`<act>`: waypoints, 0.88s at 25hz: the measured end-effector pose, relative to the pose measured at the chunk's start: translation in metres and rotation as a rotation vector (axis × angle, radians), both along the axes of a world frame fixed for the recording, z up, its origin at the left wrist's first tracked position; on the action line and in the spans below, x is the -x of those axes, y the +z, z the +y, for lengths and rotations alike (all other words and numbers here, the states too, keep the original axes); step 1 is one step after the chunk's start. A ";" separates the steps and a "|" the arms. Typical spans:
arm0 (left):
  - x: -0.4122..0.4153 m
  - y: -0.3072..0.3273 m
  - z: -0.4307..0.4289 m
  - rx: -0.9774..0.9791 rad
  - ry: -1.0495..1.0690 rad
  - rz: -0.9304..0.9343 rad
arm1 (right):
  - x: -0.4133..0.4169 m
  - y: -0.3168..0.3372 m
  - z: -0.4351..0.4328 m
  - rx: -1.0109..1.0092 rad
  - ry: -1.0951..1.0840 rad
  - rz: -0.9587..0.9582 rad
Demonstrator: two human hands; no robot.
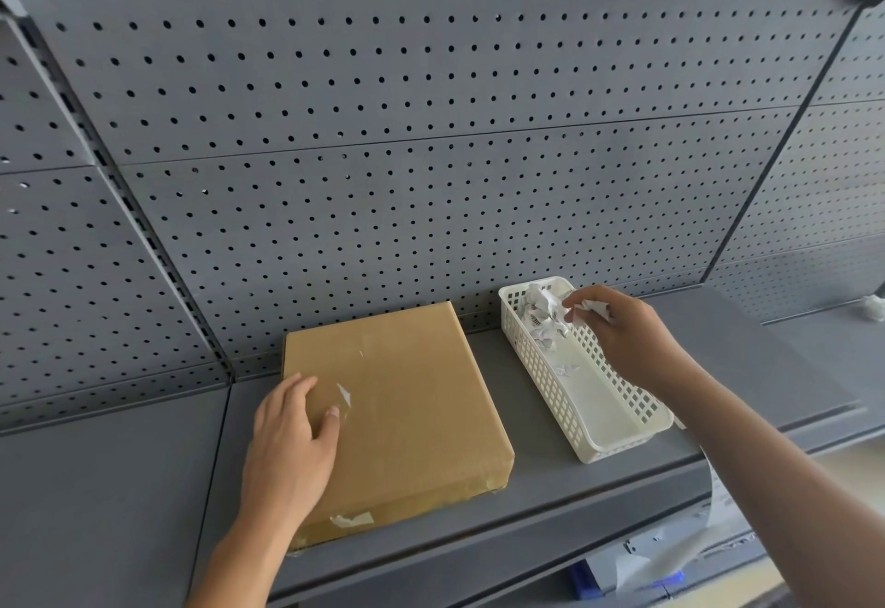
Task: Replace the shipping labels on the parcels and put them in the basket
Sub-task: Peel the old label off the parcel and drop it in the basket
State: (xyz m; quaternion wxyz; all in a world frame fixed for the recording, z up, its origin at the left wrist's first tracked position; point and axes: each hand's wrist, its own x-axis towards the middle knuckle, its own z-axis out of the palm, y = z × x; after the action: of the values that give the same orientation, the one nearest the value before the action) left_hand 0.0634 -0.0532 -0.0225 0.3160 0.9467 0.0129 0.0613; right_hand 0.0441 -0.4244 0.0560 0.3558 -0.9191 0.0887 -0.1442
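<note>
Brown flat cardboard parcel [407,396] on grey shelf [119,487], left hand [292,444] flat upon it. Right hand [622,334] pinches crumpled white label scrap [595,308] over white lattice basket [622,447]. Risk: sticky scrap may cling, miss.

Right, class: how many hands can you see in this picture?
2. The left hand rests on the cardboard box; the right hand pinches crumpled paper over the white basket.

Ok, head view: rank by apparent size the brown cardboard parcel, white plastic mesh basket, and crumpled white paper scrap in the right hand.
1. Brown cardboard parcel, largest.
2. White plastic mesh basket.
3. Crumpled white paper scrap in the right hand.
</note>
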 end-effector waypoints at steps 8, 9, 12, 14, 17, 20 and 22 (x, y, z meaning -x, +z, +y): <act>0.003 0.003 -0.002 -0.005 0.003 0.008 | 0.001 0.003 0.007 -0.102 -0.014 0.024; 0.002 0.003 -0.002 -0.005 0.002 0.011 | 0.001 0.003 0.007 -0.132 -0.011 0.032; 0.002 0.003 -0.001 -0.008 0.002 0.017 | 0.005 0.006 0.009 -0.158 0.009 0.095; 0.002 0.003 -0.001 -0.011 0.001 0.020 | 0.007 0.008 0.009 -0.160 0.042 0.114; 0.003 0.004 -0.001 -0.020 -0.001 0.019 | 0.001 0.005 -0.001 -0.238 0.072 0.108; 0.002 0.005 -0.001 -0.046 -0.008 0.017 | -0.005 -0.002 -0.016 -0.179 0.033 0.075; 0.002 0.006 -0.001 -0.058 -0.012 0.017 | -0.007 -0.002 -0.021 -0.070 0.033 0.046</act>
State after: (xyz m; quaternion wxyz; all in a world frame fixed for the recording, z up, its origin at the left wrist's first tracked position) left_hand 0.0613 -0.0545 -0.0168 0.2887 0.9560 0.0079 0.0517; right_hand 0.0510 -0.4450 0.0538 0.3881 -0.9104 0.0867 -0.1141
